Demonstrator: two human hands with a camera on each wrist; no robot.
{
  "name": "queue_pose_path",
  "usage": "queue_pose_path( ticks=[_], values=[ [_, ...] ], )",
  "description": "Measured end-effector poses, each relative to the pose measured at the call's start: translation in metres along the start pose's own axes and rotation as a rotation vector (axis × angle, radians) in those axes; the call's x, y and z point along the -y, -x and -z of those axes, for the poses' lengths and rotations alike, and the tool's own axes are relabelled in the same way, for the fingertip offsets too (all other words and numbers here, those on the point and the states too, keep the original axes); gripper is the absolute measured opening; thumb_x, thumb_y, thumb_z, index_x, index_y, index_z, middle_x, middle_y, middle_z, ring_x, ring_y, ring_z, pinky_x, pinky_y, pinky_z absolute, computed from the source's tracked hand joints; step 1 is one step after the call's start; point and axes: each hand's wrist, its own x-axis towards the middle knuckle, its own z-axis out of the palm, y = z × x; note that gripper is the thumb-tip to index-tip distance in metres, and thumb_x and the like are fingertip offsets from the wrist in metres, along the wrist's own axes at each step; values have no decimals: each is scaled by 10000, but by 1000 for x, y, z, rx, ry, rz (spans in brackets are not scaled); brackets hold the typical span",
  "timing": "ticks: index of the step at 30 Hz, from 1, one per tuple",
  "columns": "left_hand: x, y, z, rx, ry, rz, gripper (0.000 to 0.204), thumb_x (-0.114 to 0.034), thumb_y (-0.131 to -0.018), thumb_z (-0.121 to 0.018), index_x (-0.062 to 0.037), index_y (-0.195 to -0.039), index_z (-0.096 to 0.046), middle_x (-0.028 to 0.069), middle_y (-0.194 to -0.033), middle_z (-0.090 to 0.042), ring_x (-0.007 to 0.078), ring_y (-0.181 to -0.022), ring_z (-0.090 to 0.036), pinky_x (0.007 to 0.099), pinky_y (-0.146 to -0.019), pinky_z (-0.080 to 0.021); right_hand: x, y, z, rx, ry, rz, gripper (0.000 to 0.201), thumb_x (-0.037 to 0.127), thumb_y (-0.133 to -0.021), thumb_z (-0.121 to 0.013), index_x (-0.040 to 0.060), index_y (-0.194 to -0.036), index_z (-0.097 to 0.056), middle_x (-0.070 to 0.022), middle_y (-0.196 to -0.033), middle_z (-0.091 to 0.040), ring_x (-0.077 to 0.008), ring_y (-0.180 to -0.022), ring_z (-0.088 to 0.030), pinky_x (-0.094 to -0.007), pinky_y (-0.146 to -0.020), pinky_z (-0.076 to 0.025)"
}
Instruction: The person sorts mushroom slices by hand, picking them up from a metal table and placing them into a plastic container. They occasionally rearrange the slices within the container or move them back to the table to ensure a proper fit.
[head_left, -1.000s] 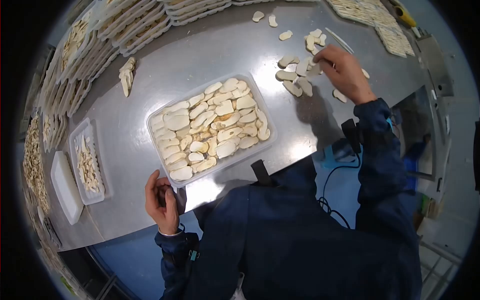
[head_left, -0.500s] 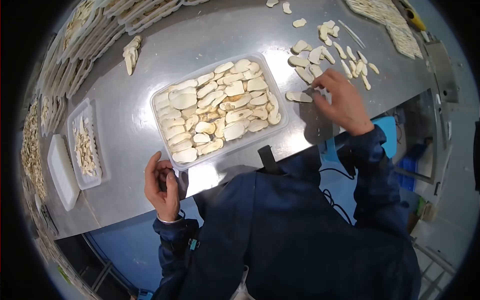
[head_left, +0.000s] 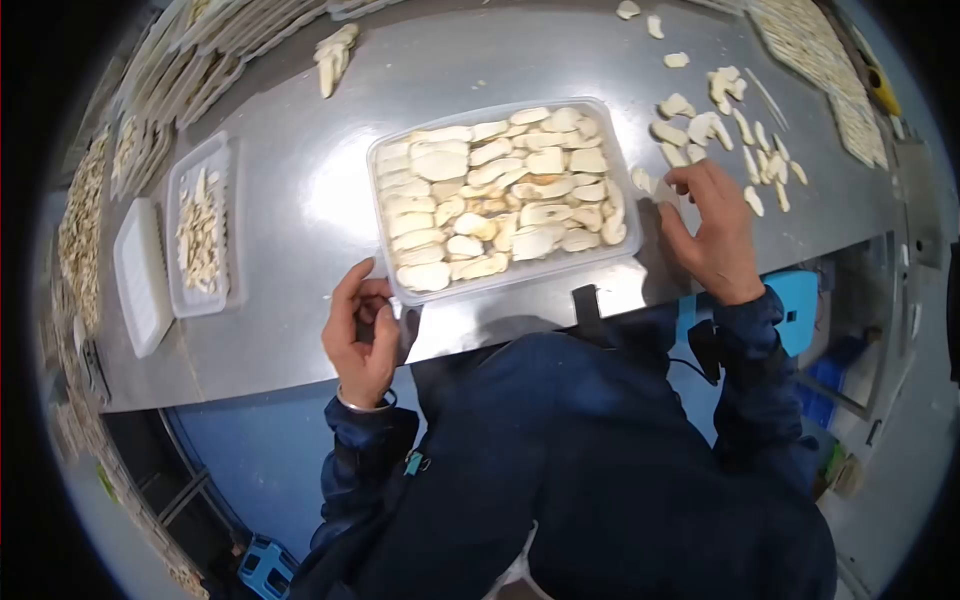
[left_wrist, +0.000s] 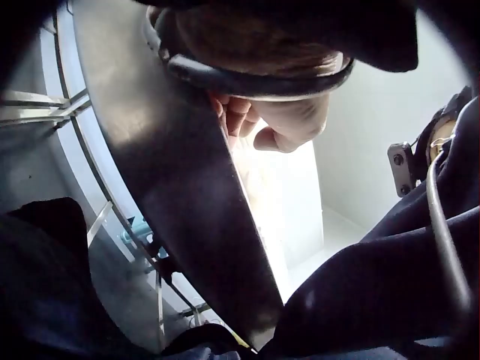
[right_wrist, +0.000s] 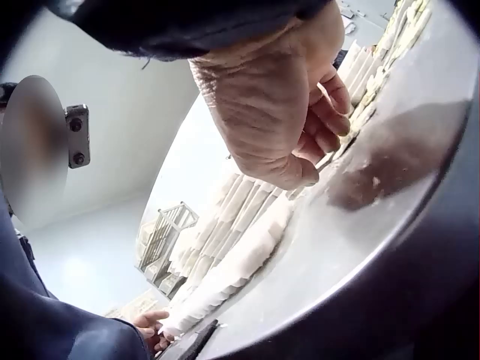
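Note:
A clear tray (head_left: 386, 248) holds rows of pale slices that look like mushroom. By its near left corner is my left hand (head_left: 362, 335), fingers loosely curled with nothing seen in them; the left wrist view shows the hand (left_wrist: 274, 120) partly hidden by the wristband. Just beyond the tray's right side, my right hand (head_left: 715, 232) pinches a pale slice (head_left: 664, 191) between thumb and fingers, low over the table. In the right wrist view, the right hand (right_wrist: 270, 112) has its fingers bent towards the thumb, and the slice is hard to make out.
Loose slices (head_left: 704, 128) lie right of the tray, with a thin white strip (head_left: 766, 98) behind them. A clump of pieces (head_left: 334, 58) is at the back left. A small tray (head_left: 222, 290) and a white tray (head_left: 147, 275) stand left, below stacked trays (head_left: 205, 80).
My right hand has come from the loose slices towards me and the tray's right side, and its fingers have closed on a slice. The left hand stays by the corner; the head view has shifted.

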Motion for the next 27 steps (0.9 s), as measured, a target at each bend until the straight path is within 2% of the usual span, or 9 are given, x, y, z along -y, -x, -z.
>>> queue_pose_path(
  ticks=[1,2,5,11,15,22,25,27],
  values=[
    [-1,0,0,3,5,1,466,35,-818,-516,32,-1284,-516,66,-914,-614,76,-722,-484,200,-675,-399,12,-6,1,-27,-13,12,220,72,-732,-675,36,-924,-576,-134,-884,-548,-338,-838,-554,-431,-733,-437],
    [0,-1,1,8,-6,1,478,30,-805,-521,28,-1283,-519,60,-903,-617,75,-713,-478,200,-661,-393,25,-15,-3,-69,-36,101,217,59,-721,-676,36,-909,-569,-129,-865,-542,-325,-827,-551,-429,-722,-432],
    [3,0,1,3,13,-1,487,28,-797,-524,26,-1284,-521,59,-896,-624,74,-710,-477,201,-651,-389,68,-40,-22,-71,-116,262,191,57,-721,-656,29,-880,-554,-127,-847,-536,-313,-831,-549,-414,-731,-430],
    [5,-1,3,15,29,-18,486,37,-790,-530,21,-1275,-532,52,-897,-635,65,-696,-474,200,-637,-383,103,-67,-66,-63,-113,394,115,53,-736,-602,16,-825,-540,-126,-830,-538,-292,-841,-546,-389,-760,-427],
    [6,-1,3,19,39,4,485,33,-788,-536,22,-1273,-534,52,-895,-635,67,-696,-476,201,-637,-384,106,-75,-76,7,-75,396,200,55,-742,-638,16,-921,-557,-115,-865,-546,-294,-857,-547,-394,-759,-432],
    [4,-2,4,26,-7,-36,488,28,-778,-544,28,-1265,-535,53,-895,-639,74,-694,-479,208,-638,-395,104,-79,-85,23,-53,377,203,54,-743,-641,9,-924,-560,-116,-868,-547,-288,-861,-547,-395,-763,-436],
    [4,-1,6,77,-18,-10,477,30,-834,-499,26,-1311,-486,60,-924,-605,76,-755,-473,207,-714,-386,104,-79,-87,15,-55,378,171,48,-743,-623,7,-895,-556,-120,-857,-548,-288,-848,-549,-394,-763,-439],
    [5,-1,4,35,3,-8,480,35,-798,-525,25,-1278,-522,50,-899,-624,75,-713,-473,209,-663,-388,104,-80,-89,-24,-68,393,101,38,-748,-581,6,-838,-549,-126,-821,-545,-287,-813,-548,-394,-753,-438]
  ],
)
